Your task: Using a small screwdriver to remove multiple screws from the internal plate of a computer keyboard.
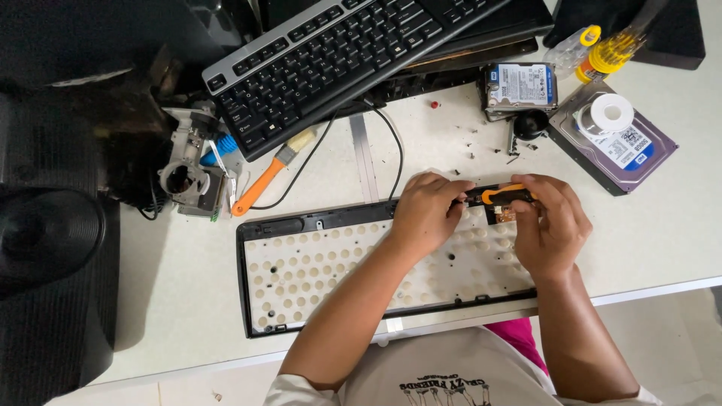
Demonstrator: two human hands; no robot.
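Two bare hands at work over one opened keyboard base (323,274), black-framed, pale dotted membrane showing, lying flat on a white table (180,293). Left hand (425,214) curled, fingertips pinching the tip end of one orange-and-black screwdriver (502,195) at the base's upper right corner. Right hand (551,225) closed around the handle end of the same tool, thumb side on top. Screwdriver lying roughly level between the two hands, just above a small brown circuit board (505,214) set in the frame; whether the tip touches it, impossible to tell.

Around the work: one complete black keyboard (331,60) propped at an angle above, its cable trailing down to the base; two hard drives at upper right, a smaller one (520,86) and a larger purple-labelled one (620,143) carrying one white tape roll (611,113); one orange-handled brush (272,171) left of centre; one yellow-capped bottle (571,49); one yellow-handled screwdriver set (611,53); one grey metal part (188,177) at the table's left edge. Small screws and crumbs scattered near the drives.
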